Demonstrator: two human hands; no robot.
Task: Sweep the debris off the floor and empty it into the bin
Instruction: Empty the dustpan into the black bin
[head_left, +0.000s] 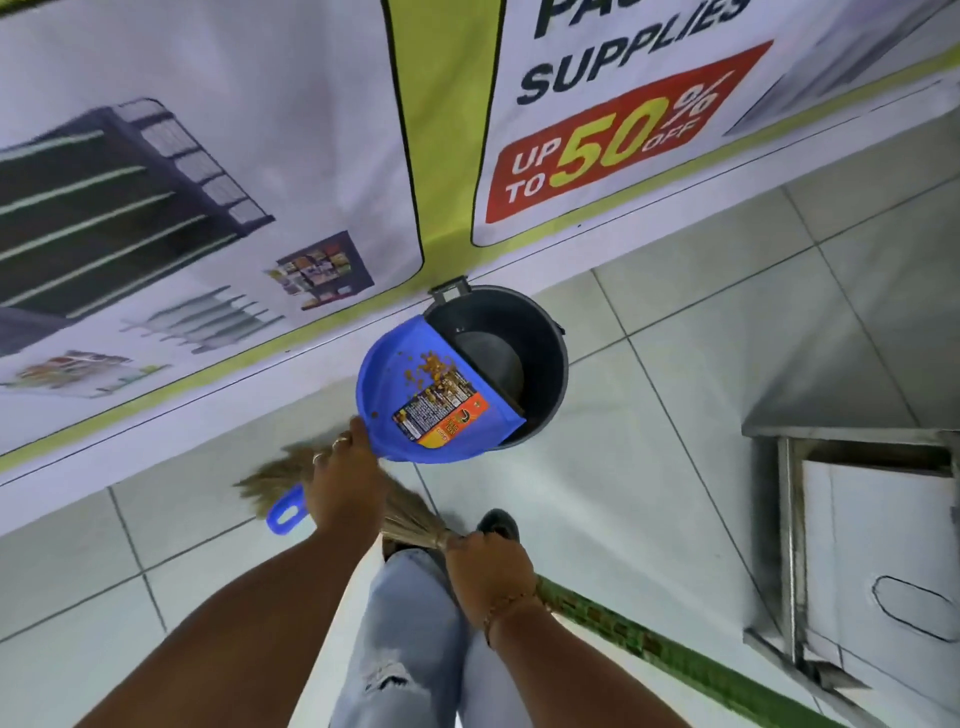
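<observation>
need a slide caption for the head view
Left hand tips blue dustpan of crumbs and a wrapper over the bin; right hand holds the broom.

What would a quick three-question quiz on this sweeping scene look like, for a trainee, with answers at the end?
1. True or false: the blue dustpan is held over the black bin.
2. Which hand grips the straw broom? A) the left hand B) the right hand
3. Fill in: besides brown crumbs, the dustpan carries an orange ____.

Key
1. True; its front edge reaches over the bin's rim.
2. B; the left hand holds the dustpan.
3. Wrapper, lying near the front edge.
</observation>
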